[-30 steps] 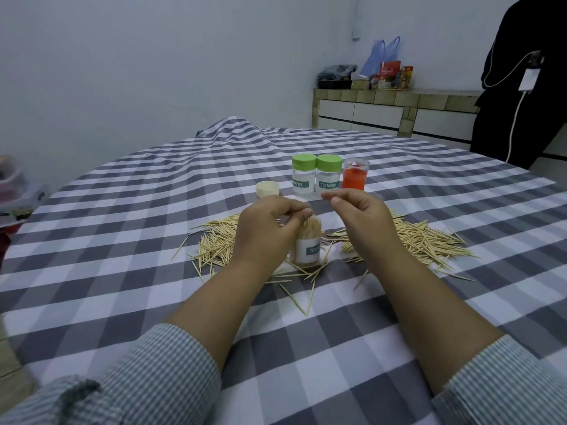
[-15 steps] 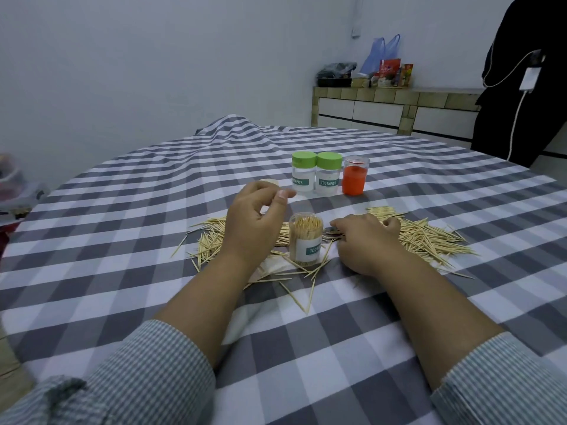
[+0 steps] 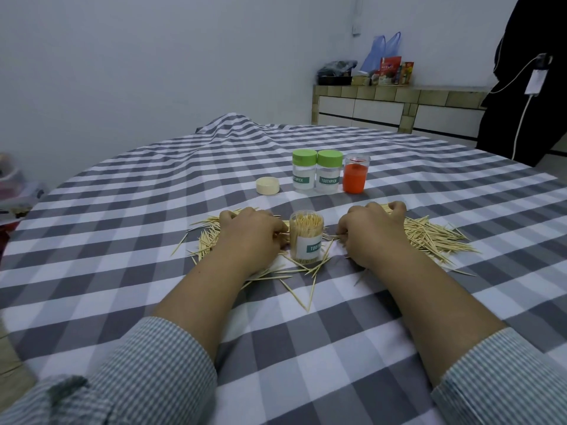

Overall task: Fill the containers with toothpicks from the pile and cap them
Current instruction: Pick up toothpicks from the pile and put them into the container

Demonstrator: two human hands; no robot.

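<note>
Our left hand [image 3: 250, 233] and right hand [image 3: 372, 230] flank the open jar [image 3: 306, 237], fingers curled into the toothpick pile [image 3: 429, 237], seemingly gathering toothpicks.

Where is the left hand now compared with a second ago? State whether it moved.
Yes. The left hand dropped from the rim of the open toothpick jar onto the toothpick pile left of it.

An open container [image 3: 306, 237] packed with toothpicks stands upright in the toothpick pile [image 3: 429, 237]. The left hand [image 3: 251, 236] and right hand [image 3: 369, 233] rest on the pile either side of it, fingers curled. Behind it lies a cream cap [image 3: 268, 185].
</note>
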